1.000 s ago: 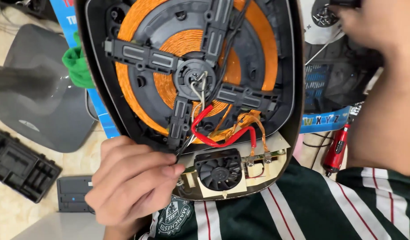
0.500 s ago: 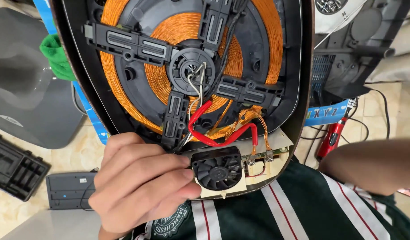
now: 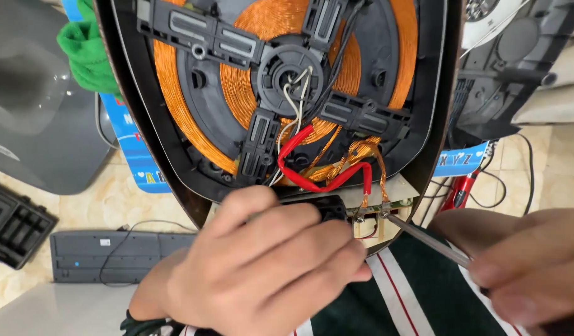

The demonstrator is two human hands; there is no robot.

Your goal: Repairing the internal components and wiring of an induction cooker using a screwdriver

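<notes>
We've got the opened cooker propped on our lap, coil side up, so the screws face us. Left hand lies over the lower edge w/ fingers curled down on the fan area, steadying it. Right hand fingers pinch a screwdriver, tip at a wire terminal on the small board.

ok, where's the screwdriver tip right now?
Head view, lower right: the screwdriver, held in the right hand, has its tip at the wire terminals beside the red wire.
</notes>
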